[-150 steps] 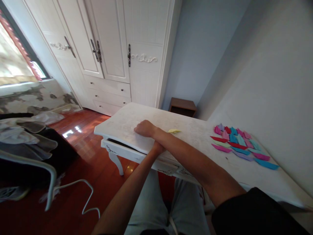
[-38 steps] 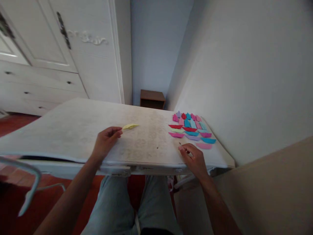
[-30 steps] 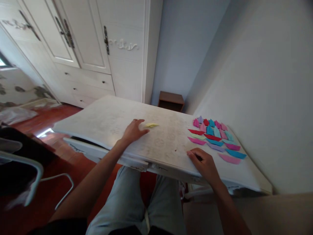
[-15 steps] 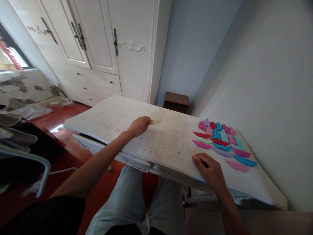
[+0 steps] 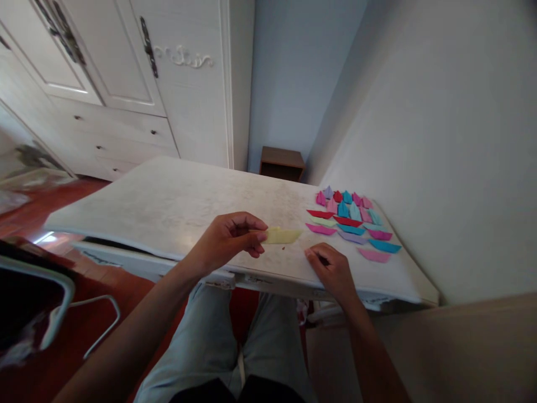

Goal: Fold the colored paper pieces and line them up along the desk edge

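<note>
Between the thumb and fingers of my left hand [image 5: 232, 238] is a yellow folded paper boat [image 5: 284, 237], gripped by its left end and held above the white table [image 5: 197, 193]. My right hand [image 5: 331, 266] rests at the table's front edge with its fingers curled; whether anything is inside them cannot be seen. To its upper right, several folded paper boats stand in rows, among them a magenta boat [image 5: 321, 229], a blue boat [image 5: 385, 246] and a pink boat [image 5: 374, 255]. Behind them are smaller upright paper shapes [image 5: 343, 209] in blue, pink, red and lilac.
A small dark speck [image 5: 283, 248] lies on the tabletop. Beyond the table stand a white wardrobe [image 5: 193, 101] and a brown wooden box-like stand [image 5: 283, 157]. A wall [image 5: 440, 140] runs along the right side. A white metal chair frame [image 5: 67, 291] is at lower left.
My left hand has lifted the yellow paper boat off the table and brought it nearer and to the right, towards my right hand. The view has turned right; my right hand stays curled.
</note>
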A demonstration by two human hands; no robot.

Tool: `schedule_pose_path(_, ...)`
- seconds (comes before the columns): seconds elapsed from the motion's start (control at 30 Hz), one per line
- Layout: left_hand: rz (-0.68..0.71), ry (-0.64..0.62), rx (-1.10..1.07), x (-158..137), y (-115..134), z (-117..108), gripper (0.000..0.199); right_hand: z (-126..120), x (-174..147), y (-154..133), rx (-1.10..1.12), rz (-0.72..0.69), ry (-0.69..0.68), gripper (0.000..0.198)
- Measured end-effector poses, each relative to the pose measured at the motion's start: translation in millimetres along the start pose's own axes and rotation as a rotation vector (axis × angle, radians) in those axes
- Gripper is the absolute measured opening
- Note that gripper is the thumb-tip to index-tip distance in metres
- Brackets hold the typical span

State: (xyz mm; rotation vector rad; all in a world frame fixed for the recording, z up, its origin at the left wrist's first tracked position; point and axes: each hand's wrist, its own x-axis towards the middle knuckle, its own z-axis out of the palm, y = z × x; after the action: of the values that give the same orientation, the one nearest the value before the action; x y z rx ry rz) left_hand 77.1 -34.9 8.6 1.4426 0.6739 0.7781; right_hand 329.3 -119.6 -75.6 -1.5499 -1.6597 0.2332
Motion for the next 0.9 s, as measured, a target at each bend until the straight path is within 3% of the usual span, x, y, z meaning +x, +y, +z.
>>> schedule_pose_path(0.17, -0.017, -0.059, -0.032, 9, -2, 21, 0.032, 1, -2, 0, -0.043, -0.024, 0.052, 0.028)
schedule_pose_path(0.33, -0.033, -0.04, 0.046, 32, -19, 36, 0.028, -1, -8, -3, -0.106, -0.112, 0.067, 0.032)
schedule_pose_path(0.63, -0.225, -0.07, 0.179, 89, -52, 68, 0.008, -9, -13, -2, 0.011, -0.33, -0.046, 0.024)
schedule_pose_path(0.9, -0.165, -0.221, 0.278, 119, -68, 112, 0.006, -12, -14, 0, 0.127, -0.355, -0.043, 0.024)
